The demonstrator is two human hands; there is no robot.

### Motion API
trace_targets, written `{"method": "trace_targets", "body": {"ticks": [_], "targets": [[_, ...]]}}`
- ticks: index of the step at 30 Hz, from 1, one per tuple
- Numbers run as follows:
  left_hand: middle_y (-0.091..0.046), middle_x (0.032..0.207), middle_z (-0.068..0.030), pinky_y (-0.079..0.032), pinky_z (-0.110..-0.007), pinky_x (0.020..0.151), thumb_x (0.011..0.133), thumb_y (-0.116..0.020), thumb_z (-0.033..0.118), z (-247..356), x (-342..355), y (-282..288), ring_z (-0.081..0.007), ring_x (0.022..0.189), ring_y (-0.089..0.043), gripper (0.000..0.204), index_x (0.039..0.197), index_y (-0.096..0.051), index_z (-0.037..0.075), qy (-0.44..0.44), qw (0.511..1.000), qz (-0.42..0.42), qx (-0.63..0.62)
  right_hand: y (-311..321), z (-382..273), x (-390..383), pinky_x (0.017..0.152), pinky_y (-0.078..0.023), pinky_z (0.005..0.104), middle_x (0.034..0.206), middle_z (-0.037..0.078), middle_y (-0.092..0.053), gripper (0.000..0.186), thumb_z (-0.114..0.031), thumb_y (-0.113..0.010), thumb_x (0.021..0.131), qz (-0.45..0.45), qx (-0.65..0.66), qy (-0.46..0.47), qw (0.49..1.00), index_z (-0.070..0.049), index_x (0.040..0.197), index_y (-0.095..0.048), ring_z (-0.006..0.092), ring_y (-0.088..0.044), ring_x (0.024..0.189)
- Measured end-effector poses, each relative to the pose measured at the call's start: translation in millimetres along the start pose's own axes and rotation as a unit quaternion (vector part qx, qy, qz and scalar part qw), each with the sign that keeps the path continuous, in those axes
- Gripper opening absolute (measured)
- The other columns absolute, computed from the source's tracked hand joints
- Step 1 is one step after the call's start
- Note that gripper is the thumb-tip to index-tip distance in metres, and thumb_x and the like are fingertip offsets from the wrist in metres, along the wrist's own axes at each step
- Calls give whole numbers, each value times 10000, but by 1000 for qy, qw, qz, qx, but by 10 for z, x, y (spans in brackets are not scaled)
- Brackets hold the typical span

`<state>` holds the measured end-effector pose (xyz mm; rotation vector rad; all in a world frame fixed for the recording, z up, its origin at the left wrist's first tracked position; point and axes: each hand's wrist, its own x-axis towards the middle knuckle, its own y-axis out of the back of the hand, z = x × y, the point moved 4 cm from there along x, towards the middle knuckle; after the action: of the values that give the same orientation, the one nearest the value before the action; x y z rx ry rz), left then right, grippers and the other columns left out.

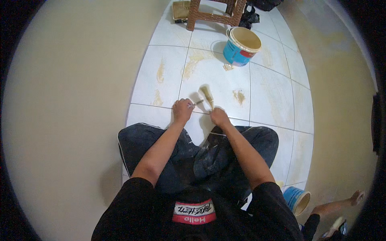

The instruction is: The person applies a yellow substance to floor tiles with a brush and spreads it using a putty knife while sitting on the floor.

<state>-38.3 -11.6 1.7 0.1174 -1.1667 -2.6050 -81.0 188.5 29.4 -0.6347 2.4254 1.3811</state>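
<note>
Here are the hands, low over the tiles. The right hand (219, 117) is curled closed round the handle of a brush (208, 96), bristles pointing away from the body. The left hand (183, 110), fingers bent in, pinches a thin tool (197, 103) angled toward that brush; it's too small to tell what kind. Watch that gap: if the tool has an edge, a slip could nick the right hand. A loose grip could drop the brush, marking the floor (144, 86) or the dark trousers (144, 140) just below. Further out, a pale smear (239, 97) lies right of the brush; a sleeve or knee could drag through it if wet. Beyond stands an open blue bucket (236, 52), which a careless reach could tip. Behind, lower right, a co-worker's hand (357, 197) and a second bucket (295, 199): backing up blindly could knock that one.
</note>
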Motion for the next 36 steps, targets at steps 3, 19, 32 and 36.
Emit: {"method": "trace_targets", "body": {"ticks": [3, 19, 32, 36], "targets": [[-625, 932, -72, -420, -456, 852, 748, -753, 238, -251, -68, 203, -306, 967, -565, 227, 912, -658, 113, -9, 1000, 12, 23, -200, -278, -70, 838, -469, 531, 997, 283, -638, 408, -348, -493, 917, 34, -36, 47, 998, 34, 988, -618, 463, -611, 933], [-684, 823, -94, -446, -443, 747, 899, -630, 202, -368, 127, 1857, -273, 786, -650, 147, 934, -603, 62, 96, 917, 320, -215, 127, -655, -372, 757, -482, 505, 889, 229, -642, 419, -436, -550, 882, 160, -126, 126, 971, -20, 882, -595, 405, -621, 827], [-544, 740, -14, -435, -247, 617, 999, -449, 172, -1357, 31, 2844, -99, 675, -520, 182, 977, -575, 43, 62, 865, 268, -420, -859, -2391, 659, 804, -516, 481, 939, 273, -672, 839, -742, -399, 851, -2, -254, 139, 957, 39, 867, -702, 413, -658, 912], [-471, 707, 19, -371, -230, 548, 964, -472, 136, -1568, 86, 2728, -70, 607, -441, 85, 937, -523, 74, 84, 832, 297, -460, -1032, -3384, 976, 784, -530, 464, 959, 235, -692, 855, -773, -455, 802, 5, -248, 126, 961, 33, 942, -705, 386, -675, 926]]}}
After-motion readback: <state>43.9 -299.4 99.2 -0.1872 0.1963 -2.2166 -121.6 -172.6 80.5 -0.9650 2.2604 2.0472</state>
